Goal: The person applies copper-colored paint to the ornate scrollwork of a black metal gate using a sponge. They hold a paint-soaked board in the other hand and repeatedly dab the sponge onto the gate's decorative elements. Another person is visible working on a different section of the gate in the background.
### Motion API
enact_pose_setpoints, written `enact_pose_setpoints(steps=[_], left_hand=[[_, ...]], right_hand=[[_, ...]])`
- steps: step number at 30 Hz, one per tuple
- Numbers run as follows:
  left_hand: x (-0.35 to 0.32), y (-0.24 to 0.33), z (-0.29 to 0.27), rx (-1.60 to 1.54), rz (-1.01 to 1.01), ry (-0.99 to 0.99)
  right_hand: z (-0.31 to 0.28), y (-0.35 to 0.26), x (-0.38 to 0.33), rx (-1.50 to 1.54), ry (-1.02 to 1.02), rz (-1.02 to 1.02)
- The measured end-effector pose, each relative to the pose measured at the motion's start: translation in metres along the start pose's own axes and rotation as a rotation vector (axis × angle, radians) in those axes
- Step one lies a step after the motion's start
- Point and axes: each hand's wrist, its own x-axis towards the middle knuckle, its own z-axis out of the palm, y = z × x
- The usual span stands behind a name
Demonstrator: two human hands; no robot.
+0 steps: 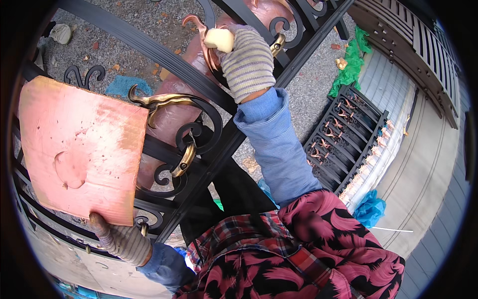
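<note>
My left hand (122,241), in a striped glove, grips the lower edge of a cardboard sheet (84,154) coated in shiny copper-pink paint. My right hand (247,62), gloved alike, is closed on a pale yellow sponge (219,40). The sponge is at a copper-coloured leaf ornament (203,32) on a black metal railing (149,55). Left of that, a gold-coloured leaf ornament (164,100) joins a black scroll. Gold collars, such as this lower one (185,160), clasp other scrolls. The cardboard hides part of the railing behind it.
More railing panels (343,134) with copper-coloured ornaments lie at the right, beside blue plastic (370,208) and green netting (348,65). A dark slatted gate (413,45) stands at the upper right. Gravel (119,30) lies beneath the railing, with a blue cloth (128,85) on it.
</note>
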Motion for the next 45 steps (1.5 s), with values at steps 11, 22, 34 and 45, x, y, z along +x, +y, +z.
enact_pose_setpoints(steps=[11, 22, 34, 45], left_hand=[[-0.005, -0.006, -0.012, 0.064, 0.013, 0.018], [-0.006, -0.009, -0.021, -0.03, -0.022, 0.071], [-0.009, -0.013, -0.033, -0.019, -0.029, 0.06], [-0.015, -0.013, -0.03, -0.115, -0.09, 0.046]], right_hand=[[0.001, 0.004, -0.009, 0.006, -0.04, -0.154], [0.002, 0.0, -0.012, 0.168, -0.134, -0.218], [-0.002, 0.015, -0.012, 0.293, 0.048, -0.263], [-0.004, 0.011, -0.02, 0.178, -0.021, -0.261]])
